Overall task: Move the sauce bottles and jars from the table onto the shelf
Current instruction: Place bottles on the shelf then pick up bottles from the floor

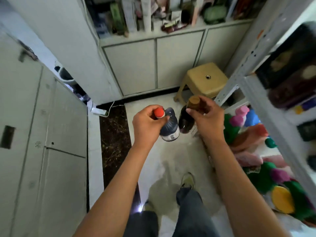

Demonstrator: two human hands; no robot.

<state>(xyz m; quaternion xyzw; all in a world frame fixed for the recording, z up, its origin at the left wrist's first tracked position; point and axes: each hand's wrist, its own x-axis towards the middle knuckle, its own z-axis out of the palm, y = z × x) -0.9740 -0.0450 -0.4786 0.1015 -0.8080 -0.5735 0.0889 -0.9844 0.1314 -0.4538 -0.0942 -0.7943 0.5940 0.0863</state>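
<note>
In the head view, both arms reach out over the floor at the centre of the frame, each carrying a bottle by the neck. The left hand has its fingers curled round the neck of the red-capped bottle, a dark-filled bottle with a white label hanging below the fist. Just to its right, the right hand pinches the neck of the brown-capped bottle, whose dark body hangs almost touching the first. Holding each by the neck probably lets one hand carry one bottle and keeps both upright.

No table shows in this frame; both bottles are in the air, carried between the two places.

At the right edge stands the metal shelf, a white perforated rack. Its upper levels hold dark, blurred packages; the lowest level, at lower right, is crowded with bottles with coloured caps, pink, blue, green and yellow. A tan stool sits on the floor beside the rack. At the top of the frame an open cabinet shelf holds boxes and packets above closed doors.
</note>
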